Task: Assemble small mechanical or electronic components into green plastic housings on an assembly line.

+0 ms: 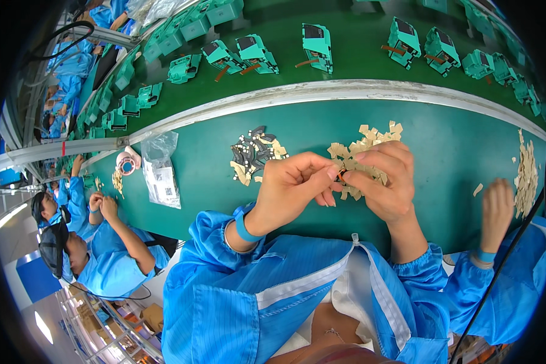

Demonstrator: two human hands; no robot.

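My left hand (297, 179) and my right hand (385, 182) meet over the green tabletop (209, 161), fingers pinched together. Between the fingertips is a small dark piece (341, 175) with a bit of orange on it. Most of it is covered by my fingers, so its exact kind is unclear. Right behind the hands lies a loose heap of small cream-coloured flat pieces (364, 138). To the left of my left hand sits a pile of small black parts (258, 145), mixed with cream pieces.
A white rail (273, 102) divides the table from a green belt carrying teal plastic housings (317, 45). A clear plastic bag (161, 173) and a tape roll (127, 162) lie left. A co-worker's hand (497, 209) is at right, near another cream heap (526, 173).
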